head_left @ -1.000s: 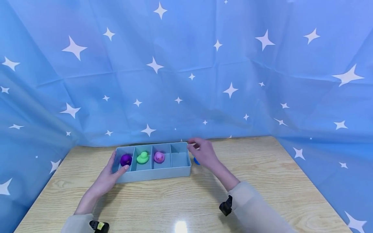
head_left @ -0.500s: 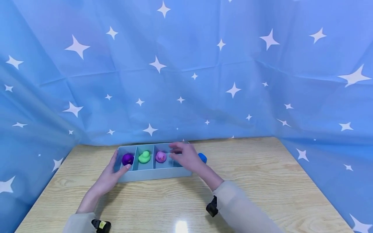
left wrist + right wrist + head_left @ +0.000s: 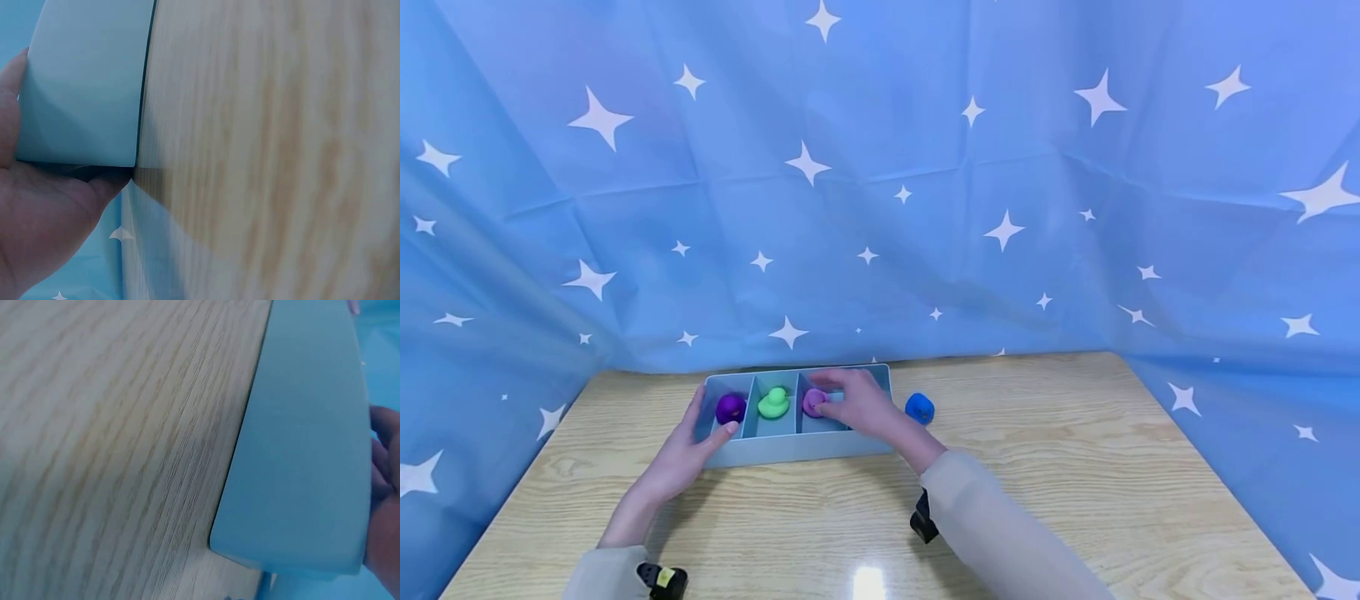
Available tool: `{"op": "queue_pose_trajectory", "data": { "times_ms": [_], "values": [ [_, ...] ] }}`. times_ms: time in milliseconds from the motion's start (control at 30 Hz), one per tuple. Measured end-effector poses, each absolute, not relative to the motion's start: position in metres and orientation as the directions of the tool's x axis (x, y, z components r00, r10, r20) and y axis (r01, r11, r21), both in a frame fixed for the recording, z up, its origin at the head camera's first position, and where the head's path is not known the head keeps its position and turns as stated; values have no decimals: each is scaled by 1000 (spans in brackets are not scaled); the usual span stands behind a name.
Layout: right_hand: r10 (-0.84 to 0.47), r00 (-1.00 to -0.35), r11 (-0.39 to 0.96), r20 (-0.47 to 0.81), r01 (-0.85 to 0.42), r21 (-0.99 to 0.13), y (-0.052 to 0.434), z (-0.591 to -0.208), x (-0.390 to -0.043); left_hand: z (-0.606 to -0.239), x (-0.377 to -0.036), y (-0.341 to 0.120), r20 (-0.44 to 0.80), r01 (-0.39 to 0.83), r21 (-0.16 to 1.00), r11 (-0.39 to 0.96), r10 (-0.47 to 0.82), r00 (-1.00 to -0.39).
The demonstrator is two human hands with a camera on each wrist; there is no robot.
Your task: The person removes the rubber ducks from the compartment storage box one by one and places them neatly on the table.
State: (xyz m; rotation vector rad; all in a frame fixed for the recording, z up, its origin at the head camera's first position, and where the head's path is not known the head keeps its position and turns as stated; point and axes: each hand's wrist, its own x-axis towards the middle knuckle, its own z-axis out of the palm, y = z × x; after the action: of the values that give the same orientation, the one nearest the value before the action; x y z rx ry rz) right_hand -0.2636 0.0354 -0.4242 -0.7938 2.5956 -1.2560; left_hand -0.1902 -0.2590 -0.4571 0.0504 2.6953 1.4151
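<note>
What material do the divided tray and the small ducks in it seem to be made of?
The tray looks like matte plastic: thin, even pale blue walls with rounded corners. The purple duck, green duck and pink duck look like soft rubber or vinyl, with rounded, smooth, single-coloured bodies; the pictures cannot settle which.

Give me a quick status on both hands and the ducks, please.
Left hand holds tray end. Right hand pinches pink duck in third compartment. Blue duck outside tray, nothing blocking.
</note>
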Motion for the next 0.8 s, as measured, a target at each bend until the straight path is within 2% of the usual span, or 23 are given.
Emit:
{"op": "queue_pose_trajectory", "data": {
  "times_ms": [400,800],
  "values": [
    [-550,-829,624,102,-489,-610,26,-431,-278,-457,-191,-259,-74,-21,827,561,73,-995],
    [-587,-805,661,82,-536,-525,20,-432,-280,-456,-190,-259,-61,-9,829,560,74,-995]
  ]
}}
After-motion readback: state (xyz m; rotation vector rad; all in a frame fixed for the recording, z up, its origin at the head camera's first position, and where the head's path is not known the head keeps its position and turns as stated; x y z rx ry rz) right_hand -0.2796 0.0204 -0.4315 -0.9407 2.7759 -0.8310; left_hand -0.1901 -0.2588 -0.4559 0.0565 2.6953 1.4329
